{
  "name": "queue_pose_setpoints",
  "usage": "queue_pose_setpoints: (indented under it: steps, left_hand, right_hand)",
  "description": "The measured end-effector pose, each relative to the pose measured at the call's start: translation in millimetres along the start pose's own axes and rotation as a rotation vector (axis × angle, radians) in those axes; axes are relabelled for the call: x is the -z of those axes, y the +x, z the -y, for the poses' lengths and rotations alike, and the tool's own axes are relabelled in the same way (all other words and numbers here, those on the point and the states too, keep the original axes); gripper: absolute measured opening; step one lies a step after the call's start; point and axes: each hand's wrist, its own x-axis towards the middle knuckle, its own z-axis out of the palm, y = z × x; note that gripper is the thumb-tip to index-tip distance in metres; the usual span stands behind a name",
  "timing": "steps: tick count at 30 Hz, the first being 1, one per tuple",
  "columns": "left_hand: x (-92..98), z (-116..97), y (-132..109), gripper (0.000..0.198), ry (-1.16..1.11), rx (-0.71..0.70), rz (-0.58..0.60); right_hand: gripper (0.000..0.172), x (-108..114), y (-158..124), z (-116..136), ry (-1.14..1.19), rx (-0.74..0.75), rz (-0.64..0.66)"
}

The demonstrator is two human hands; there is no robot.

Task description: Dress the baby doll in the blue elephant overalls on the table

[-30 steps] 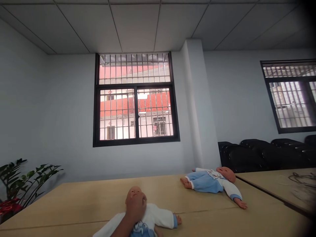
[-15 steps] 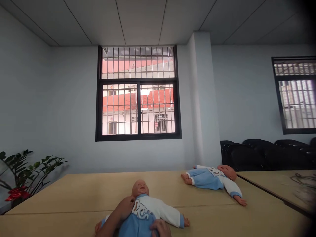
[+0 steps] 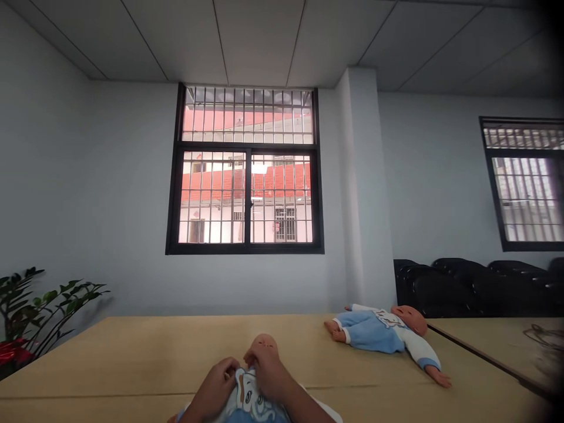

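White and blue cloth is pinched at the collar of the near baby doll [image 3: 259,382] by the left hand [image 3: 217,388] and right hand [image 3: 269,371], low at bottom centre. Its head points away, its long axis running up the frame; no lettering on the bib print can be read. On the wooden table [image 3: 132,358], a second doll [image 3: 388,332] is seen lying crosswise at right, well apart, before black chairs [image 3: 462,288]. A plant [image 3: 35,308] is set at far left.

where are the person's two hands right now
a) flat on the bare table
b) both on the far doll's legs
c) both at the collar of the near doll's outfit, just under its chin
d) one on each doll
c: the left hand and right hand both pinch the near doll at its collar, while the far doll lies untouched on the table.
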Motion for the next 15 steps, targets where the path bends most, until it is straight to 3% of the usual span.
queue_pose_setpoints:
  steps: [2, 5, 10, 15]
  left_hand:
    - [4.5, 1.0, -5.3, 0.021, 0.042, 0.007, 0.005]
    - [13.5, 7.6, -12.6, 0.019, 0.119, 0.018, 0.025]
    - [27.8, 22.4, -20.8, 0.020, 0.166, 0.063, 0.058]
    - [36.7, 22.6, -30.2, 0.017, 0.103, 0.043, 0.105]
  right_hand:
    - [0.050, -5.3, 24.7, 2.4, -0.028, -0.012, 0.178]
    - [0.051, -15.9, 41.7, 7.3, -0.080, -0.046, 0.344]
    - [0.040, -24.1, 37.4, 17.8, -0.220, -0.076, 0.452]
    - [0.040, -15.4, 34.7, 20.4, -0.307, -0.057, 0.547]
